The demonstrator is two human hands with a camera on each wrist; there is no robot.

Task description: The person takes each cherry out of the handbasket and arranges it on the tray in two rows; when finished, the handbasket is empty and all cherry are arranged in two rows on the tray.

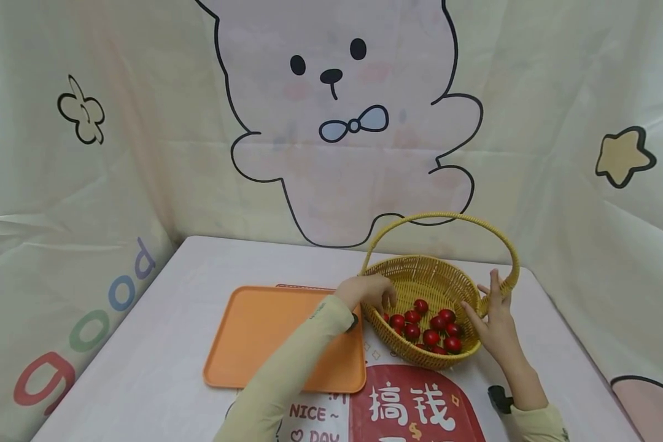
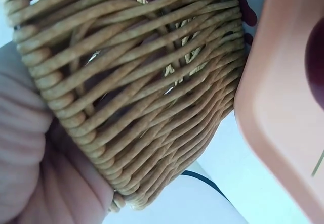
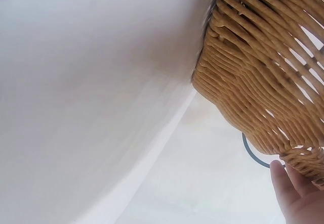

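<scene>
A yellow-brown wicker basket with a tall arched handle stands at the table's right, holding several red cherries. At its left rim is my left hand, fingers bent over the edge into the basket; the palm meets the weave in the left wrist view. My right hand grips the right rim by the handle's foot, thumb inside, other fingers outside. In the right wrist view its fingertips touch the wicker. Left of the basket lies an orange tray, partly covered by my left forearm.
In the left wrist view a dark red round thing shows over the tray. A red and white printed mat lies in front of the basket. Behind the white table hangs a cloth backdrop with a cartoon bear.
</scene>
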